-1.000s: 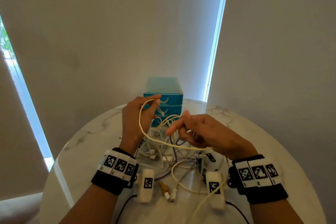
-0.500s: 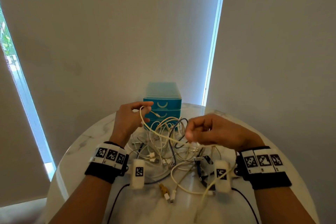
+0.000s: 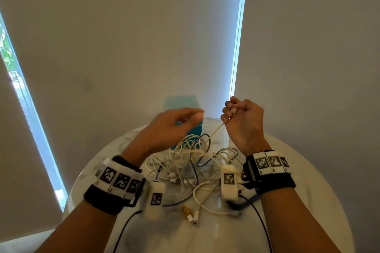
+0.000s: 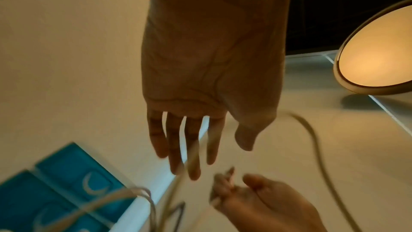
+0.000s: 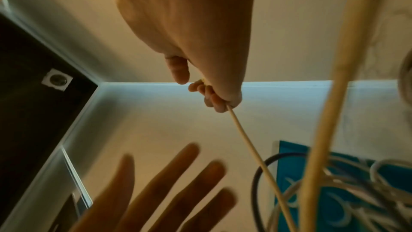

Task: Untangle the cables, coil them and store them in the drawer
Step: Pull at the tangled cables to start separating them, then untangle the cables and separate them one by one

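Note:
A tangle of white, cream and dark cables (image 3: 191, 162) lies on the round marble table (image 3: 298, 170). My right hand (image 3: 238, 115) is raised above the pile, fist curled round a cream cable (image 3: 216, 131) near its white plug end; the cable (image 5: 249, 147) runs taut down from the fist into the tangle. My left hand (image 3: 181, 123) hovers blurred beside it with fingers (image 4: 178, 144) straight and spread, holding nothing. Behind the hands stands the small blue drawer unit (image 3: 181, 104), its drawers (image 4: 73, 183) closed.
Loose plug ends (image 3: 191, 213) lie near the table's front. Dark leads from the wrist cameras (image 3: 261, 222) trail off the near edge. Roller blinds (image 3: 144, 37) hang behind the table. A round lamp (image 4: 376, 54) shows in the left wrist view.
My right hand has risen up and to the right, pulling the cream cable taut out of the pile. My left hand let go of that cable and opened, moving right.

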Demonstrator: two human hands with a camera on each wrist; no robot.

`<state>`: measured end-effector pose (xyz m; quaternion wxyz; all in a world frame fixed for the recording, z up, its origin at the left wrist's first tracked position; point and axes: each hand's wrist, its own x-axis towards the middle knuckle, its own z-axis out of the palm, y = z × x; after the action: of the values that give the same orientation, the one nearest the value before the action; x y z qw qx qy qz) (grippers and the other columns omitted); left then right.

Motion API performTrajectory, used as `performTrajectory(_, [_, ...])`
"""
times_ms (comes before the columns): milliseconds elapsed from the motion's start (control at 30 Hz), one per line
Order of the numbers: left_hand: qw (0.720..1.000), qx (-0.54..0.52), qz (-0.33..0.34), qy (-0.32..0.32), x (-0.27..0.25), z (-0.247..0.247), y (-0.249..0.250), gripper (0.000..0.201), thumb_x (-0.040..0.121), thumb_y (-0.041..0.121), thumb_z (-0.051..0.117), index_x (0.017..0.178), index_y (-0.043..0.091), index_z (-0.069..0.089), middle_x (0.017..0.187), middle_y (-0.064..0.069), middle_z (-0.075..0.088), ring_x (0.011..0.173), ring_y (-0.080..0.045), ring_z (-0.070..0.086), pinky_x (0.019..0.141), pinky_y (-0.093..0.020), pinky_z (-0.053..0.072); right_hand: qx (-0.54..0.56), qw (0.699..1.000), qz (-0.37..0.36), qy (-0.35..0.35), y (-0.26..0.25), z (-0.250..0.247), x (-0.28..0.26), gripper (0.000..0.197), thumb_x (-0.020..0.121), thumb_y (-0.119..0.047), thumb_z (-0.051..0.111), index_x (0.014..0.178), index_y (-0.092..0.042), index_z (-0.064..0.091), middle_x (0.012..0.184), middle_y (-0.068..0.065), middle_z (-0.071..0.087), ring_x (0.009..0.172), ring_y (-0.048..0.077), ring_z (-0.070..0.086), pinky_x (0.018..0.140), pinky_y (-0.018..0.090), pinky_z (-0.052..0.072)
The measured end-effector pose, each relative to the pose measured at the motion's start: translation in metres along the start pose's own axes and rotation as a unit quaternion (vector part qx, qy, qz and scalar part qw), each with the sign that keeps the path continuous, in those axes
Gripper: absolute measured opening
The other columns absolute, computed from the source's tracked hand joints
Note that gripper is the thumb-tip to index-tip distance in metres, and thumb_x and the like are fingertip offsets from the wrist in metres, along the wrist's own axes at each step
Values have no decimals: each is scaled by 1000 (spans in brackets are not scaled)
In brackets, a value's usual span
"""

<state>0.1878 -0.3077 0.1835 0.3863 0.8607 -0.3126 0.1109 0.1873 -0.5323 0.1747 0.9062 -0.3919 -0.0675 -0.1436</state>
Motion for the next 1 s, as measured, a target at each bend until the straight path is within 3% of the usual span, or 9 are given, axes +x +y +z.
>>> performTrajectory(133, [990,-8,-26,-140,13,39,18,67,102,76,41,151,33,56,138,11,69,120,-4,64,100,-27,50,93,995,-12,-28,-2,9,-3,27,98,9,39,104,-6,61,89,8,56,77,18,53,78,30,51])
performTrajectory(267, [992,-37,-1,-123,24,50,2,41,108,56,53,116,28,81,115,14,78,109,3,68,98,-28,51,60,994,-61,-62,-13,11,-8,23,107,7,50,116,-5,67,100,12,65,109,26,69,112,46,54])
performTrajectory(367, [991,-119,-18,-59,26,40,-7,35,108,49,58,97,31,85,103,17,81,101,6,71,96,-26,53,-26,994,-94,-45,-21,6,-8,19,104,2,60,108,-14,70,96,5,68,108,21,69,107,45,57])
performTrajectory(467, [972,-228,-47,-20,24,17,-14,31,105,45,65,99,21,85,108,1,83,97,-5,74,95,-28,57,-107,990,-95,-9,-24,-7,-7,15,101,-8,68,107,-20,74,102,1,72,103,14,70,91,33,60])
performTrajectory(533, [953,-299,-44,-3,23,0,-19,29,103,40,70,101,15,85,113,-8,81,104,-12,69,106,-31,52,-146,984,-101,8,-23,-15,-6,17,101,-7,68,113,-18,75,110,4,75,103,13,73,85,28,59])
performTrajectory(633, [890,-456,-24,9,21,-18,-26,25,104,29,64,102,10,81,117,-9,77,118,-23,65,120,-45,41,-181,975,-126,33,-16,-19,-2,24,96,-2,73,118,-11,75,120,15,76,106,21,77,94,31,62])
performTrajectory(800, [809,-569,-32,-143,10,-30,-23,32,110,22,43,110,8,72,135,-16,68,126,-31,65,95,-42,62,-139,975,-154,80,-7,-12,9,27,92,7,77,115,-7,73,112,14,74,120,32,74,106,39,59])
performTrajectory(900, [841,-479,-54,-247,5,-30,-21,23,110,9,44,123,6,63,149,-18,63,124,-39,70,80,-35,67,-26,987,-148,60,-16,-1,10,21,96,14,67,109,-4,69,108,12,73,122,31,73,97,34,62])
performTrajectory(1000, [900,-336,-81,-264,4,-31,-19,25,107,4,57,131,11,59,143,-12,69,89,-29,79,62,-26,63,120,986,-110,29,-30,9,13,27,99,16,61,112,-7,63,105,10,71,116,29,76,92,37,64])
